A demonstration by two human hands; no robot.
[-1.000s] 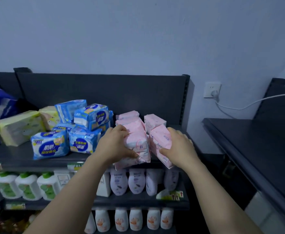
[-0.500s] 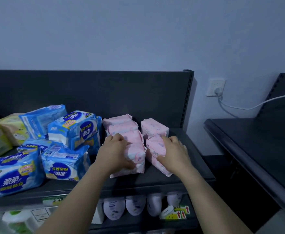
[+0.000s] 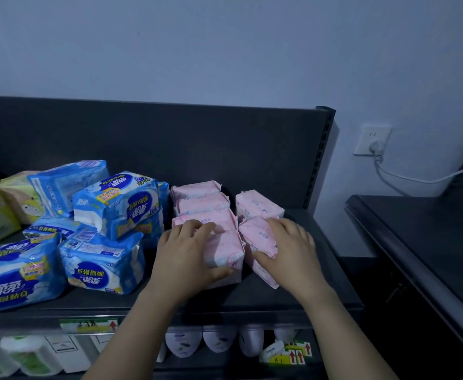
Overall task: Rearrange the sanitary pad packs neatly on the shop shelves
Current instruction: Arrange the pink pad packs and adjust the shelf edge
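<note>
- white plastic bottles (image 3: 219,342) line the lower shelf (image 3: 214,366);
- on the dark grey metal shelf (image 3: 252,300), left hand (image 3: 186,256) grips the front soft pink sanitary pad pack (image 3: 225,250); right hand (image 3: 290,250) grips the neighbouring pink pack (image 3: 255,234); blue plastic packs (image 3: 115,207) heaped leftward;
- pale wall (image 3: 225,50) with white socket (image 3: 371,139) behind

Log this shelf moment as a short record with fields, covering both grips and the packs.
left grip: holds the front left pink pack, thumb on its front face
right grip: holds the front right pink pack
pink rows: four packs in the left row, two in the right
blue packs: piled loosely to the left, some tilted
shelf: dark
below: white bottles
</note>
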